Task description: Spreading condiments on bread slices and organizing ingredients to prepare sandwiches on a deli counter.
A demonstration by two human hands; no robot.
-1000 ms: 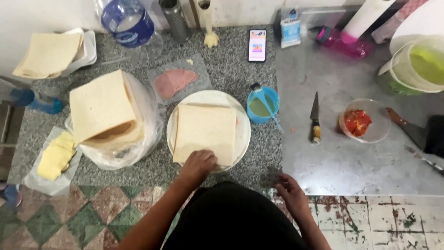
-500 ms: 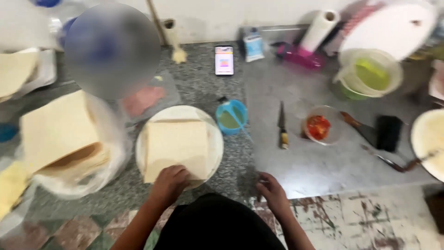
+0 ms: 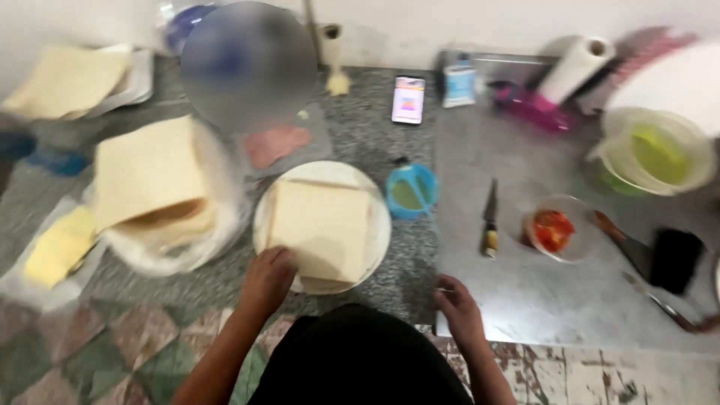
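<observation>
View had swung right since a second ago; left hand [image 3: 268,279] stayed curled on bread [image 3: 321,230] and plate [image 3: 377,201], right hand [image 3: 456,304] rested loosely open, empty, on the counter [image 3: 525,300] edge.

A speckled grey stone counter [image 3: 360,142] met a steel worktop [image 3: 540,300] on the right, before a pale far wall [image 3: 450,22], above patterned floor tiles [image 3: 67,352].

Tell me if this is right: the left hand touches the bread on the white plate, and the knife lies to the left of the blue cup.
Not quite. In the head view the knife lies to the right of the blue cup. The left hand does touch the bread on the white plate.
</observation>
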